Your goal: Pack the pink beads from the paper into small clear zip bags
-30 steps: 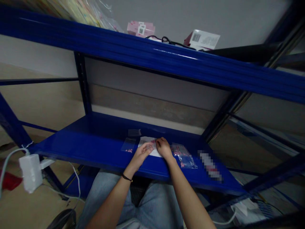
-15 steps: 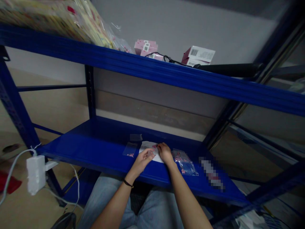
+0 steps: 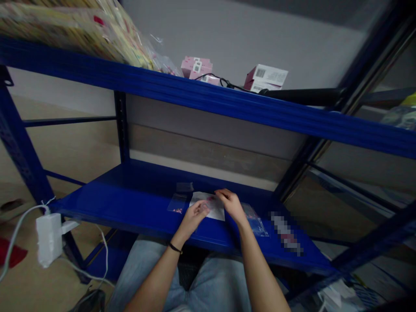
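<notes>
Both hands work at the front of a blue metal shelf (image 3: 130, 195). My left hand (image 3: 194, 216) is curled, its fingertips pinching something small and pale that I cannot make out. My right hand (image 3: 231, 203) rests beside it with fingers bent over a white sheet (image 3: 214, 210) that carries tiny pink pieces. A small clear bag (image 3: 177, 203) with a few pink bits lies left of the sheet. A larger clear bag of pink pieces (image 3: 256, 219) lies right of my right wrist.
The upper blue shelf (image 3: 227, 102) holds pink boxes (image 3: 196, 67), a white barcoded box (image 3: 266, 77), a black cable and a plastic-wrapped pack at the left. A white power adapter (image 3: 48, 238) hangs from cords at the lower left. My knees are under the shelf edge.
My right hand has shifted slightly right and back off the middle of the white sheet. The camera tilted, bringing the upper shelf lower in view. The left hand stays in place.
</notes>
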`<state>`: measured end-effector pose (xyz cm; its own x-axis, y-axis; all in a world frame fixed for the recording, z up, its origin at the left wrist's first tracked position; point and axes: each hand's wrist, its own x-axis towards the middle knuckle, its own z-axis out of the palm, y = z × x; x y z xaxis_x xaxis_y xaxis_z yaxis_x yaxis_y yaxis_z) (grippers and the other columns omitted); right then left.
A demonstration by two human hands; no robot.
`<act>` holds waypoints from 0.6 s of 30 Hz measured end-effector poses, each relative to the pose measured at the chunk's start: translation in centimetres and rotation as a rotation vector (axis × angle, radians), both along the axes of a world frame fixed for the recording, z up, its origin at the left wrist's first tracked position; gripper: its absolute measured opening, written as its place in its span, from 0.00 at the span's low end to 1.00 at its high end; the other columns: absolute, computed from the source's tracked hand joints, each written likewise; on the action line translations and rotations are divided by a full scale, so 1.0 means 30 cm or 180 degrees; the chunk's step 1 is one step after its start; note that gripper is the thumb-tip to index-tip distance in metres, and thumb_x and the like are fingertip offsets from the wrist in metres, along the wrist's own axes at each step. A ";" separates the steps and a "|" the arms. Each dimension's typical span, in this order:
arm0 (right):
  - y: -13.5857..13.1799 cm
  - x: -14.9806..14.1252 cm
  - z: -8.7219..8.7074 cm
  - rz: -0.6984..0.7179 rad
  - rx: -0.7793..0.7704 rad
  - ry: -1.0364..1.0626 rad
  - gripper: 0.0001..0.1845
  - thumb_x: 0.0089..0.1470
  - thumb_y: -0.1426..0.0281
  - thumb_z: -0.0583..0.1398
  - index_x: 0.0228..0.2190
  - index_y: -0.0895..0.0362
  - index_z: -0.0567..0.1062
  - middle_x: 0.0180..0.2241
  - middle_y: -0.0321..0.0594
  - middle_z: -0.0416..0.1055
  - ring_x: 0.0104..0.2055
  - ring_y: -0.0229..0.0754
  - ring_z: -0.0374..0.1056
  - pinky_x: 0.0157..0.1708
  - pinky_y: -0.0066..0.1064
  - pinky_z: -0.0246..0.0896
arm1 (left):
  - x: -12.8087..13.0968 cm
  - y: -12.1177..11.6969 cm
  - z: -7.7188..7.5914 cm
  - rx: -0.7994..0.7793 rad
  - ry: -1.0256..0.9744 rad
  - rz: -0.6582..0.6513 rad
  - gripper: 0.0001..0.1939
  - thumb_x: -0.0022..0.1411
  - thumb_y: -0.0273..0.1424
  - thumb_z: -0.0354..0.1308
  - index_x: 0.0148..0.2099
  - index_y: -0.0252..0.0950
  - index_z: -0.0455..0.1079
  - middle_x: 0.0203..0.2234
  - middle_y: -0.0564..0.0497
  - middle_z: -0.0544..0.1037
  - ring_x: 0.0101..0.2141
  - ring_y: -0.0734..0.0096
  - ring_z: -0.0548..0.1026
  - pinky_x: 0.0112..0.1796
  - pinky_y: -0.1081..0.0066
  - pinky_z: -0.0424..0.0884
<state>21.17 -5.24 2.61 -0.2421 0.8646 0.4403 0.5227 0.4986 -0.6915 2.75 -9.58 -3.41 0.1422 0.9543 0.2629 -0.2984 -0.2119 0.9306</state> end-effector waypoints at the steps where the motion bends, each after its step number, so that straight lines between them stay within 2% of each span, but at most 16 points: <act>1: 0.025 0.003 -0.026 -0.0264 0.0039 -0.0132 0.14 0.60 0.66 0.55 0.39 0.57 0.80 0.40 0.44 0.77 0.43 0.45 0.72 0.44 0.32 0.62 | -0.001 0.000 0.000 -0.0048 -0.0052 0.0030 0.22 0.57 0.42 0.65 0.50 0.35 0.74 0.39 0.46 0.78 0.38 0.65 0.75 0.37 0.72 0.67; 3: 0.073 0.001 -0.088 -0.0526 0.0065 -0.0585 0.13 0.58 0.71 0.55 0.39 0.57 0.80 0.40 0.44 0.77 0.42 0.44 0.72 0.44 0.31 0.62 | -0.003 0.001 0.000 -0.0158 -0.0220 0.0081 0.22 0.57 0.43 0.65 0.50 0.35 0.74 0.37 0.46 0.78 0.36 0.66 0.74 0.35 0.73 0.66; 5: 0.103 -0.014 -0.147 -0.0573 0.0083 -0.1076 0.14 0.58 0.73 0.55 0.40 0.57 0.79 0.39 0.44 0.77 0.41 0.43 0.72 0.43 0.30 0.61 | -0.006 0.001 0.001 -0.0257 -0.0429 0.0120 0.22 0.58 0.43 0.64 0.50 0.35 0.74 0.38 0.46 0.78 0.35 0.68 0.74 0.33 0.74 0.66; 8: 0.114 -0.044 -0.202 -0.0755 0.0135 -0.1518 0.13 0.60 0.73 0.54 0.40 0.56 0.79 0.37 0.44 0.75 0.40 0.42 0.71 0.42 0.28 0.60 | -0.012 0.000 0.004 -0.0290 -0.0663 0.0186 0.20 0.60 0.43 0.62 0.49 0.35 0.75 0.38 0.46 0.77 0.33 0.71 0.73 0.32 0.74 0.65; 11: 0.103 -0.061 -0.214 -0.0932 0.0248 -0.1713 0.12 0.61 0.71 0.54 0.39 0.56 0.78 0.37 0.44 0.74 0.41 0.43 0.70 0.42 0.27 0.59 | -0.015 -0.004 0.008 -0.0293 -0.0770 0.0192 0.19 0.60 0.43 0.62 0.48 0.36 0.75 0.39 0.46 0.77 0.33 0.71 0.73 0.32 0.74 0.65; 18: 0.091 -0.079 -0.196 -0.0953 0.0352 -0.1974 0.13 0.64 0.68 0.53 0.38 0.56 0.77 0.38 0.45 0.73 0.42 0.44 0.69 0.43 0.29 0.59 | -0.014 -0.007 0.018 -0.0382 -0.0816 0.0188 0.23 0.56 0.46 0.64 0.47 0.34 0.76 0.37 0.45 0.78 0.31 0.71 0.73 0.30 0.74 0.65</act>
